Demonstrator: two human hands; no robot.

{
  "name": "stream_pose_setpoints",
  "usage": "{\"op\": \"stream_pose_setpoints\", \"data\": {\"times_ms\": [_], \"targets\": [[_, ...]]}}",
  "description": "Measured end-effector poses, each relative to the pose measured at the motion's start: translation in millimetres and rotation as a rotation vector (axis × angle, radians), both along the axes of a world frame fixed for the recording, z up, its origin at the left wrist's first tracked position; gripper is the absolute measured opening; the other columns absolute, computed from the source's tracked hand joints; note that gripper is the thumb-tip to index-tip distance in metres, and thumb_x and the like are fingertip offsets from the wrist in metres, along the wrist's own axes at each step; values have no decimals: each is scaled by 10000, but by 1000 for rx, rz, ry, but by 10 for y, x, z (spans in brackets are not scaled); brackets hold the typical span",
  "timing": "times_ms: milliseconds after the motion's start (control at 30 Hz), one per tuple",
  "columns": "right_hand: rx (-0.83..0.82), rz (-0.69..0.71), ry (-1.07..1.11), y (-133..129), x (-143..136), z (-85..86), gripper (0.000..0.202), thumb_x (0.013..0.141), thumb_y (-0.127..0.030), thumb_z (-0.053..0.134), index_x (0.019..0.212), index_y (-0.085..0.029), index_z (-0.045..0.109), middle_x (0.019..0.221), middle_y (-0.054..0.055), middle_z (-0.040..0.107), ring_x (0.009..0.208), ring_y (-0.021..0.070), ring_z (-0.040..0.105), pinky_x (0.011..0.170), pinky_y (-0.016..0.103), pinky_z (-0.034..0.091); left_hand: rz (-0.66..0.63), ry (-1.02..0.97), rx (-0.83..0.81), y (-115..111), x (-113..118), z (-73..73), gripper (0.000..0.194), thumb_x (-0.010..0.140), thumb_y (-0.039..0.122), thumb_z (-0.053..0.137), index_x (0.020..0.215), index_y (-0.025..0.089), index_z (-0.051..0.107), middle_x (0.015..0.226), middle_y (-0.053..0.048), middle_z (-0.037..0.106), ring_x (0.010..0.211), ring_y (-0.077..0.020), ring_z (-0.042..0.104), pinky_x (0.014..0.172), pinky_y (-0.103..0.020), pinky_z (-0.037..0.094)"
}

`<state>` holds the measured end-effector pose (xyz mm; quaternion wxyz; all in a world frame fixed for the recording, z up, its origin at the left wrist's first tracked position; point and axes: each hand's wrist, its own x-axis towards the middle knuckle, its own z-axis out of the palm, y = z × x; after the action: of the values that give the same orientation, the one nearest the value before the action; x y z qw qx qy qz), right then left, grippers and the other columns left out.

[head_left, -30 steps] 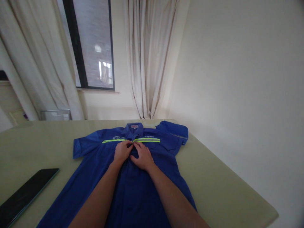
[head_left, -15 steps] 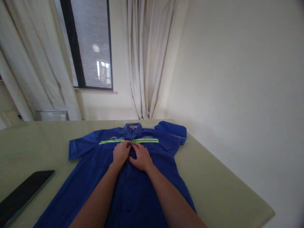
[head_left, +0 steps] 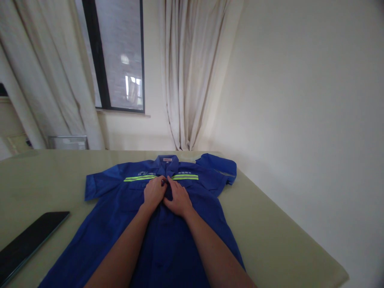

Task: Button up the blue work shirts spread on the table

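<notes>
A blue short-sleeved work shirt [head_left: 126,204] lies front up on the table, its collar at the far end and a yellow-green reflective band across the chest. My left hand [head_left: 155,193] pinches the front placket just below the collar. Close beside it, my right hand [head_left: 178,196] has its fingertips closed on the same edge, the thumb near the left hand. Whatever small part of the placket sits between the fingertips is hidden. Both forearms stretch over the lower shirt.
The pale green table [head_left: 270,240] has its right edge running along the wall. A dark flat device like a tablet [head_left: 33,242] lies at the left. Folded blue cloth [head_left: 217,163] rests by the right shoulder. Beyond are curtains [head_left: 192,80] and a window [head_left: 120,56].
My hands stay at the placket with small finger shifts; the fingertips sit slightly higher. The camera view has swung slightly left.
</notes>
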<state>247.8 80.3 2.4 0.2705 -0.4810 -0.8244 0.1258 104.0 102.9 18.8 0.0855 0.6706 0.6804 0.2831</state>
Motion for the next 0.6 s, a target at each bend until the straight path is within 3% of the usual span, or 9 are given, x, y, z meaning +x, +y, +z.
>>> {"op": "stream_pose_setpoints", "data": {"times_ms": [167,333,433,533,600], "targets": [[-7,1,50,-4,8,20,852,855,-382,657,1596,-254,256,1500,108,516,1328,289,506,1094,480,415,-44,-40,42,-40,57,56,211,875,193,532,968,251,713,1039,-100,711,976,-289,682,816,-357,484],[7,-22,294,56,14,-33,646,830,-350,670,1446,-250,501,1391,80,609,1242,247,584,1067,393,457,-164,-212,8,26,43,161,124,792,219,637,820,246,754,857,-68,744,892,-271,696,815,-356,507],[-10,-143,512,131,50,-84,524,817,-332,647,1332,-243,609,1288,59,679,1116,235,648,1004,373,505,-315,-385,-54,37,-19,360,146,768,244,672,864,217,778,784,-48,769,763,-229,714,729,-321,546],[-42,-304,674,211,131,-134,420,885,-315,491,1258,-225,659,1175,70,726,1016,234,683,929,384,544,-378,-568,-40,-40,-97,654,374,900,363,540,1170,172,714,991,-90,791,793,-205,731,662,-300,576],[-61,-368,724,262,193,-170,409,903,-302,408,1194,-207,679,1054,84,745,931,237,700,848,383,573,-389,-675,-21,-135,-134,812,446,931,425,498,1261,171,658,1077,-107,773,821,-204,731,637,-297,585]]}}
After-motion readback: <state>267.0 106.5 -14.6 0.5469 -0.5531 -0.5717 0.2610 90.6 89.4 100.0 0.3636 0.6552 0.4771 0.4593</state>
